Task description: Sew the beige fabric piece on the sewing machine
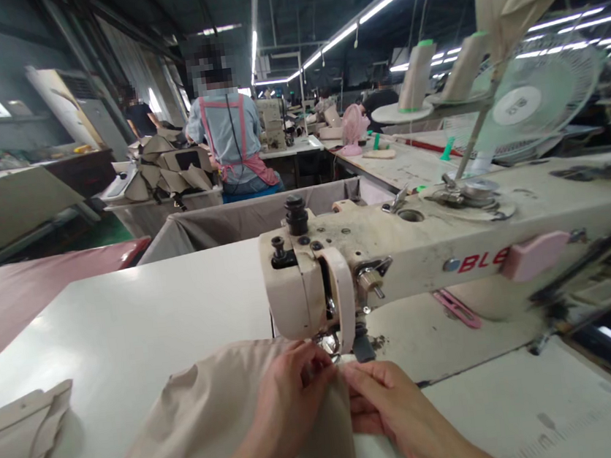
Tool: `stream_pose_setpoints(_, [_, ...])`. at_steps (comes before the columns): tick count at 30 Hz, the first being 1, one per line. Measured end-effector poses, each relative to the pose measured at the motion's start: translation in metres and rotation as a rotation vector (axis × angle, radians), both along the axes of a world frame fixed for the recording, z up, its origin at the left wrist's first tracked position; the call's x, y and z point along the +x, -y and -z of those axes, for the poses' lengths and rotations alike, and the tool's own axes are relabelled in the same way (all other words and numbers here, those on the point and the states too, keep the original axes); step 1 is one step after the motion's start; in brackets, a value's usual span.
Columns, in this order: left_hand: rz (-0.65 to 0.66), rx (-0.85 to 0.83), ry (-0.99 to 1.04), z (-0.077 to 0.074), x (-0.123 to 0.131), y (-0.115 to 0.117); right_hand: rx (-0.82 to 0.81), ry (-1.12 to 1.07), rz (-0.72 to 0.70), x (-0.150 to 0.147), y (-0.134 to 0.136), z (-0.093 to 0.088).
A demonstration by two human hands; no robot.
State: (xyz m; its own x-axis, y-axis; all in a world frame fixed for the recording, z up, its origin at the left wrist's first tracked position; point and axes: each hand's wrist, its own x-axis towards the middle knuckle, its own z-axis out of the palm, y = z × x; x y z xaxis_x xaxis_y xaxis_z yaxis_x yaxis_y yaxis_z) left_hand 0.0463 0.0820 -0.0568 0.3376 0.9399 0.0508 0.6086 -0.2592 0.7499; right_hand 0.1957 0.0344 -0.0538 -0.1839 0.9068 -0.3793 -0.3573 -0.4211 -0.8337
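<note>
A beige fabric piece (206,424) lies on the white table (144,321) in front of a cream sewing machine (397,255). My left hand (291,392) rests on the fabric with its fingertips pinching the edge right below the presser foot (330,344). My right hand (380,397) sits beside it on the right, fingers curled on the same fabric edge just in front of the needle area. Both hands touch each other near the foot.
A stack of beige pieces (15,446) lies at the table's left edge. A grey cloth bin (238,218) stands behind the table. Thread cones (417,73) and a fan (534,104) stand behind the machine. A person in a pink apron (232,142) sits ahead, back turned.
</note>
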Motion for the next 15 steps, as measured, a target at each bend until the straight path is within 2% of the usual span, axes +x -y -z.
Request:
stream_pose_setpoints(8, [-0.06, 0.035, -0.072, -0.0046, 0.0045, 0.006, 0.019, 0.084, 0.037, 0.0011, -0.003, 0.0087])
stream_pose_setpoints(15, [-0.081, 0.062, -0.1, -0.004, 0.0088, 0.0085, 0.031, 0.18, 0.05, -0.0012, -0.0003, 0.0013])
